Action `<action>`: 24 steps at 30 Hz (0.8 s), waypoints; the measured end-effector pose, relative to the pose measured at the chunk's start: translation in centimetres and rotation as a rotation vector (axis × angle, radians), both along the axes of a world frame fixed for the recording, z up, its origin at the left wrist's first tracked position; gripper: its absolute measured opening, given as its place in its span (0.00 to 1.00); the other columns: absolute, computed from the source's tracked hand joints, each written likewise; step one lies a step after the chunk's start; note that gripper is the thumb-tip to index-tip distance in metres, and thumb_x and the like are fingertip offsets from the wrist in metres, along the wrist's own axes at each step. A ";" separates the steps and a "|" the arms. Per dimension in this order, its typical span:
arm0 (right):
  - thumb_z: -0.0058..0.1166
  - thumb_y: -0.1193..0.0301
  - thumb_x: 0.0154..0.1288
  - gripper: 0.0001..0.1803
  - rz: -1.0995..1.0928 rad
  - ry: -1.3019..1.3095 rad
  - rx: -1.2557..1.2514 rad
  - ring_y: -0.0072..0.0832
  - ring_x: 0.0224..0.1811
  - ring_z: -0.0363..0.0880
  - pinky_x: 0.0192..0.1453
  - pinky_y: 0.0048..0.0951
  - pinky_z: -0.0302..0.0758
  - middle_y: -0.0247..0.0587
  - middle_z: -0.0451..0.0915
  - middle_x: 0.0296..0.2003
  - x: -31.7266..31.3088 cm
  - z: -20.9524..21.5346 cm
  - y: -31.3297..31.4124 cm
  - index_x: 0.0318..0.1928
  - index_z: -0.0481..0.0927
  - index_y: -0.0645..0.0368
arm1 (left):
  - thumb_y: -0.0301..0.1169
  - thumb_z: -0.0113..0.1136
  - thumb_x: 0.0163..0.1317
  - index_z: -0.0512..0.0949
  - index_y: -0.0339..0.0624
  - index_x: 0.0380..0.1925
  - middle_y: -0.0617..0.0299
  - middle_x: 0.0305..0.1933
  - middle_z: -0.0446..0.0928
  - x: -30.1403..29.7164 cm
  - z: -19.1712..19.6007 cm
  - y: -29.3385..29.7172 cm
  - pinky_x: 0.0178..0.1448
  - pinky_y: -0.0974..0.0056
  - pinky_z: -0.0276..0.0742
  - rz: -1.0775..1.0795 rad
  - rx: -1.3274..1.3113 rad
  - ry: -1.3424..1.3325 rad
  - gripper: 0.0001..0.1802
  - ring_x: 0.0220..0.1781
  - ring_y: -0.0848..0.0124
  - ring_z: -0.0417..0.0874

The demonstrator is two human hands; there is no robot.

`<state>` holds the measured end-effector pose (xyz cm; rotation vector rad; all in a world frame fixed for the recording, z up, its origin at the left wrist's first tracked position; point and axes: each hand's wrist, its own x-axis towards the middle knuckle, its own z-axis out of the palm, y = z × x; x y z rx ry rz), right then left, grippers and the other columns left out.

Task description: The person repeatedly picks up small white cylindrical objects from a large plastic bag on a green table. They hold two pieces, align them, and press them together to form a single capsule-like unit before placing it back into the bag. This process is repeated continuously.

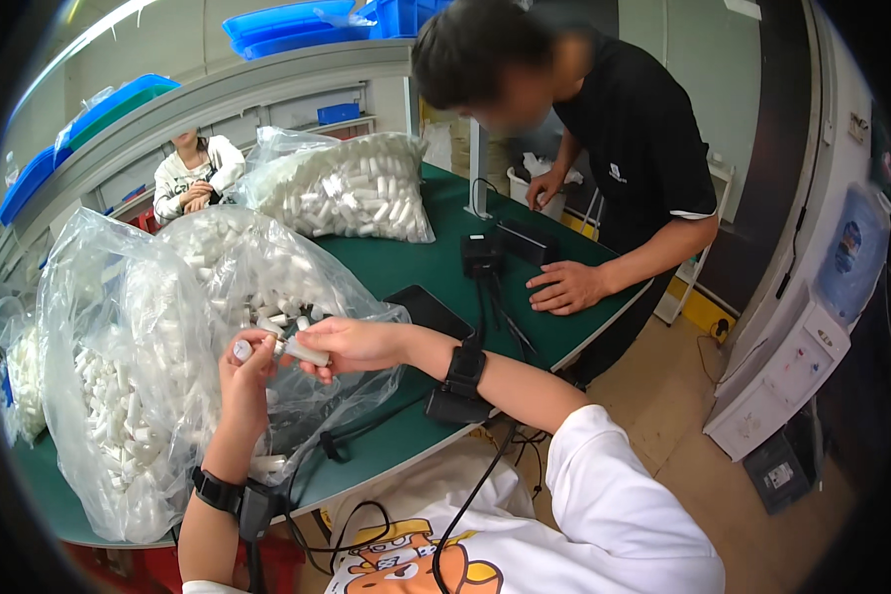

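Note:
My left hand (242, 388) is closed on a small white cylindrical piece (243, 349), its round end showing beside the thumb. My right hand (363, 344) pinches a white plastic tube (309, 353) between thumb and fingers. The two pieces are close together, end toward end; whether they touch or join cannot be made out. Right behind my hands lies an open clear plastic bag (302, 265) full of similar white pieces, some with dark parts. Another clear bag (119, 396) of small white pieces stands left of my left hand.
A filled, clear bag (351, 188) of white cylinders lies at the back of the green table (445, 213). Black devices (481, 253) and cables sit to the right, near a co-worker's hand (569, 288) on the tabletop. Another person (196, 173) sits beyond the bags. A water dispenser (777, 371) stands far right.

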<state>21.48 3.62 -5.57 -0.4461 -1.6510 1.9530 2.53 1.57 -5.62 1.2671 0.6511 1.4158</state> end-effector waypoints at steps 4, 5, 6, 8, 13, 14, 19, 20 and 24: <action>0.39 0.57 0.69 0.16 -0.011 0.019 -0.067 0.17 0.23 0.60 0.31 0.21 0.62 0.30 0.66 0.26 0.2 0.7 -0.6 0.45 0.64 0.56 | 0.26 0.59 0.54 0.75 0.40 0.31 0.75 0.19 0.65 -0.1 -0.2 0.2 0.29 0.74 0.58 -0.017 0.002 0.000 0.05 0.21 0.84 0.62; 0.40 0.56 0.69 0.16 -0.025 -0.001 -0.069 0.17 0.23 0.58 0.30 0.21 0.60 0.30 0.66 0.25 0.3 0.9 -0.8 0.45 0.64 0.55 | 0.26 0.59 0.54 0.75 0.40 0.31 0.75 0.19 0.65 -0.1 -0.2 0.2 0.29 0.74 0.58 -0.026 0.002 0.004 0.05 0.21 0.83 0.62; 0.41 0.54 0.68 0.17 -0.028 -0.038 0.018 0.16 0.23 0.58 0.29 0.21 0.59 0.28 0.64 0.24 0.2 1.1 -0.9 0.42 0.63 0.54 | 0.27 0.59 0.54 0.75 0.40 0.31 0.75 0.19 0.64 0.0 -0.1 0.2 0.29 0.74 0.58 -0.033 0.004 0.007 0.05 0.21 0.83 0.62; 0.40 0.55 0.68 0.17 0.003 -0.039 0.016 0.17 0.22 0.59 0.29 0.21 0.61 0.29 0.65 0.23 0.2 0.8 -0.4 0.42 0.64 0.56 | 0.27 0.59 0.54 0.75 0.40 0.31 0.75 0.19 0.64 0.1 0.1 0.1 0.29 0.74 0.58 -0.035 -0.002 0.006 0.06 0.21 0.83 0.62; 0.37 0.56 0.70 0.19 0.005 -0.011 0.015 0.19 0.24 0.65 0.32 0.21 0.66 0.31 0.69 0.24 -0.1 1.0 -0.6 0.42 0.68 0.61 | 0.28 0.59 0.54 0.74 0.40 0.32 0.74 0.21 0.66 -0.3 0.0 0.3 0.30 0.74 0.59 -0.025 -0.019 0.010 0.06 0.22 0.83 0.64; 0.37 0.57 0.70 0.19 -0.006 -0.013 0.020 0.19 0.24 0.66 0.32 0.21 0.67 0.31 0.70 0.25 -0.2 0.9 -0.5 0.42 0.70 0.62 | 0.28 0.59 0.55 0.75 0.40 0.32 0.74 0.22 0.66 -0.3 0.0 0.2 0.30 0.74 0.59 -0.019 -0.019 0.004 0.06 0.23 0.83 0.64; 0.32 0.59 0.72 0.22 -0.019 0.026 -0.041 0.19 0.25 0.64 0.35 0.23 0.67 0.32 0.69 0.26 0.0 0.7 -0.5 0.45 0.71 0.68 | 0.32 0.60 0.54 0.76 0.43 0.33 0.73 0.26 0.71 -0.1 -0.1 0.3 0.32 0.75 0.60 -0.013 -0.032 0.033 0.08 0.28 0.83 0.67; 0.30 0.59 0.72 0.23 -0.040 0.025 -0.050 0.19 0.23 0.61 0.35 0.24 0.65 0.30 0.67 0.24 0.1 0.9 -0.8 0.46 0.71 0.68 | 0.30 0.57 0.57 0.73 0.43 0.33 0.71 0.27 0.71 -0.1 0.0 0.4 0.35 0.74 0.62 -0.043 -0.030 0.063 0.06 0.29 0.81 0.70; 0.26 0.59 0.73 0.22 -0.030 0.011 -0.061 0.16 0.21 0.55 0.34 0.24 0.65 0.27 0.61 0.20 0.2 1.8 -1.7 0.45 0.69 0.65 | 0.31 0.60 0.55 0.76 0.41 0.33 0.71 0.26 0.71 0.3 0.4 -0.3 0.32 0.74 0.61 -0.065 -0.029 0.000 0.07 0.27 0.82 0.67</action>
